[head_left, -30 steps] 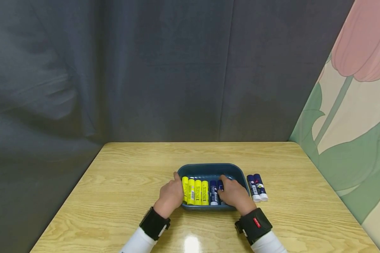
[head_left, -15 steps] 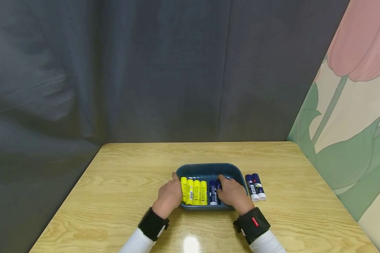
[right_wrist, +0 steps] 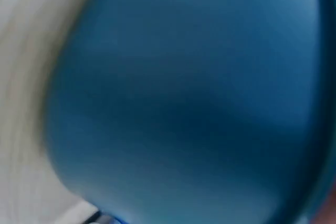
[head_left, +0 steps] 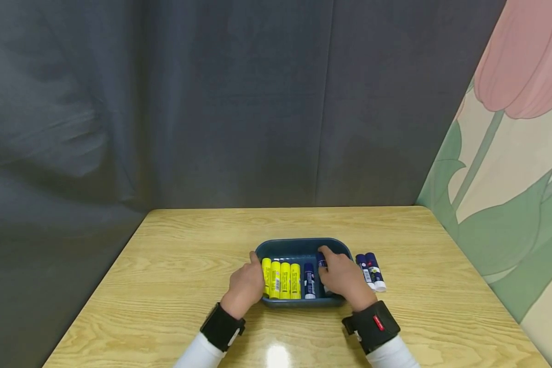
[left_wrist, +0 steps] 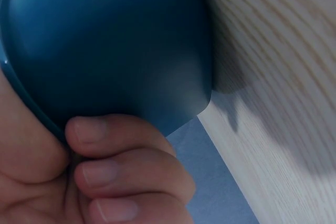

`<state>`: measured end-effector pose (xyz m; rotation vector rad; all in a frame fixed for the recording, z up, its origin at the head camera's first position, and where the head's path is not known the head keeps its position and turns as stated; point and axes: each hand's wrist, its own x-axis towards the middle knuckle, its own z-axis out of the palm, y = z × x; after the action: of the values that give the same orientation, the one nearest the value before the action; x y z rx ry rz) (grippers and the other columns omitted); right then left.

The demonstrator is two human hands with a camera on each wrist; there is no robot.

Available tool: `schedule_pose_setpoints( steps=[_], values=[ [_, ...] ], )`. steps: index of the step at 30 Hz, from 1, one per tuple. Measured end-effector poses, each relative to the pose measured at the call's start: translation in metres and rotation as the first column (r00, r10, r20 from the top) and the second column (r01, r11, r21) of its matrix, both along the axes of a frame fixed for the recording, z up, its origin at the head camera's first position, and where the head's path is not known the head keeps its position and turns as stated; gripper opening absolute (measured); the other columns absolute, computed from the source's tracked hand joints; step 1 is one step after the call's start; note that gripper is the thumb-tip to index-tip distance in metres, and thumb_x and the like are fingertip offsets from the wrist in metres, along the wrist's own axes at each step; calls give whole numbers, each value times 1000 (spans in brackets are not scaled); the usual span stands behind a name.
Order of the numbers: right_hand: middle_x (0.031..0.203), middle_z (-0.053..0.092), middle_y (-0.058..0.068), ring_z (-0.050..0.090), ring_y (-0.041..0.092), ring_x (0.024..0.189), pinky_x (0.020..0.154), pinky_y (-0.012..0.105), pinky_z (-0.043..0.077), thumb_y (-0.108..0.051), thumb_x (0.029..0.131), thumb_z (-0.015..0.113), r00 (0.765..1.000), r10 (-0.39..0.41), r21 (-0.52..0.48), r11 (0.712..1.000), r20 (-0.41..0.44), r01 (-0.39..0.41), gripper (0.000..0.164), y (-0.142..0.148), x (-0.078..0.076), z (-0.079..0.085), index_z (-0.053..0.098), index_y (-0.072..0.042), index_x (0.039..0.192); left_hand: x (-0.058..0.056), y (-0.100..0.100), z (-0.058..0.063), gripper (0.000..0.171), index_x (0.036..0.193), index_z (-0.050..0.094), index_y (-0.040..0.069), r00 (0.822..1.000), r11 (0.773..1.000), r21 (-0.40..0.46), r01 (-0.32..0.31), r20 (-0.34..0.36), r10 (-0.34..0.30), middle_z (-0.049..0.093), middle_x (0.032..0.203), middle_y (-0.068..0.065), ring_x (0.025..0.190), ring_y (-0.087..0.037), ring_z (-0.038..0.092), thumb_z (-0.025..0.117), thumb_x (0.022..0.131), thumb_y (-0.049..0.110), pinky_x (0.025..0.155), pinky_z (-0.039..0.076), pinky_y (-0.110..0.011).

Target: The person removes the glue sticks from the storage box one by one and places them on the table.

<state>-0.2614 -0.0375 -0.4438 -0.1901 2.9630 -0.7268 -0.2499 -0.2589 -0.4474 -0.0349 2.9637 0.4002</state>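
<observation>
A dark blue tray [head_left: 299, 245] stands on the table with several yellow glue sticks [head_left: 285, 281] lined up at its left. My left hand [head_left: 247, 281] grips the tray's left rim, thumb over the edge; in the left wrist view its curled fingers [left_wrist: 131, 174] lie against the outer wall. Inside, one navy glue stick [head_left: 309, 282] with a white end lies beside the yellow row. My right hand [head_left: 346, 276] reaches over the right side and pinches another navy glue stick [head_left: 322, 260], mostly hidden by the hand. The tray's outer wall [right_wrist: 184, 87] fills the right wrist view.
Two more navy glue sticks [head_left: 375, 272] lie side by side on the wooden table [head_left: 188, 255], just right of the tray. A dark curtain [head_left: 257, 128] hangs behind the table, and a wall with a painted tulip [head_left: 510, 66] rises at the right.
My right hand has shifted slightly right, taking the pinched navy glue stick with it, so the gap to the other navy stick is wider. The left hand stays at the rim.
</observation>
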Motion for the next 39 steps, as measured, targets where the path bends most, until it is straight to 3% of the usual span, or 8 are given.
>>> schedule_pose_setpoints(
  steps=[10,15,19,30,32,35,39],
  values=[
    [62,48,5,42,16,44,43,29,31,-21,91,54,999,-19,-40,999,-30,17,52,15,3,23,39,-11,140,-1,0,1,65,143,23,-6,1000,1000,-22,7,-7,-7,50,65,-9,53,-19,48,56,90,10,47,37,-30],
    [82,62,13,46,17,49,44,30,33,-19,91,52,997,-39,-53,998,-68,35,51,26,4,30,39,-9,140,-2,0,1,66,144,22,-6,1000,1000,-28,4,-4,-4,49,64,-8,52,-20,48,58,90,10,47,37,-30],
    [103,62,20,52,19,59,46,31,36,-17,93,49,994,-62,-57,997,-88,58,51,38,1,34,37,-8,141,-1,0,1,67,144,23,-6,1000,1000,-24,8,-12,-8,49,64,-8,51,-19,48,58,89,10,46,36,-30],
    [110,57,33,59,32,76,58,40,44,-13,93,37,991,-112,-38,993,-68,110,50,76,-2,36,31,-2,142,1,-1,1,64,143,24,-7,999,1000,-7,23,-35,-23,51,66,-9,51,-19,47,56,90,10,46,36,-30],
    [107,58,32,58,30,72,54,37,42,-13,93,36,991,-122,-36,992,-48,120,51,82,-2,35,29,-2,142,1,-1,0,64,143,24,-8,999,1000,-12,24,-36,-25,52,68,-10,52,-19,48,56,90,10,46,36,-30],
    [89,60,24,52,24,61,48,33,35,-14,93,35,991,-134,-38,990,-20,133,52,90,-3,33,27,-2,143,1,-1,0,64,143,24,-7,999,999,-22,28,-36,-28,53,69,-10,51,-19,48,56,91,11,46,36,-30],
    [71,53,12,44,20,52,46,32,30,-15,93,35,989,-149,-47,988,13,150,53,98,-3,29,26,-2,144,1,0,0,64,143,24,-7,999,999,-24,25,-32,-26,52,68,-10,51,-19,48,56,91,11,45,36,-29]
  ],
)
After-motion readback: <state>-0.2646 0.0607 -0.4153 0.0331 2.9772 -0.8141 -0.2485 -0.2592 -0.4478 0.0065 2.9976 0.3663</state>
